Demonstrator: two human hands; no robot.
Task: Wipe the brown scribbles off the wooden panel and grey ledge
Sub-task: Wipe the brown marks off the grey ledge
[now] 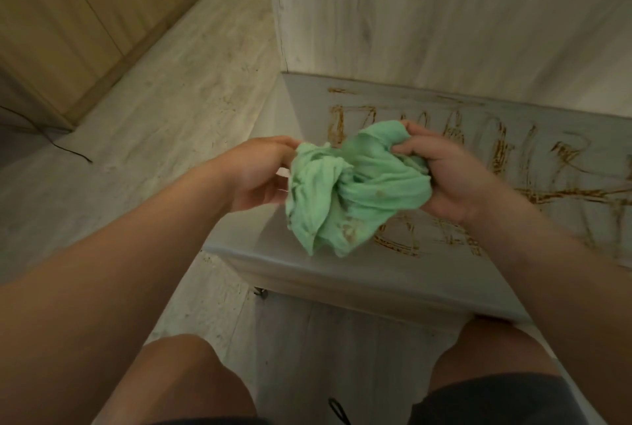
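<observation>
A crumpled green cloth [345,192] hangs in the air above the grey ledge [307,264], held between both hands. My left hand [260,175] pinches its left edge. My right hand [448,178] grips a bunched part on its right side. The cloth has a few brownish stains near its lower edge. Brown scribbles [506,157] cover much of the ledge's top, from the middle out to the right. The pale wooden panel [427,21] rises behind the ledge; faint thin marks show on its right part.
A light wood-look floor [164,110] spreads to the left, with a tan cabinet front [68,14] at the far left and a thin black cable [68,147] lying on it. My knees in dark shorts are at the bottom, close to the ledge's front.
</observation>
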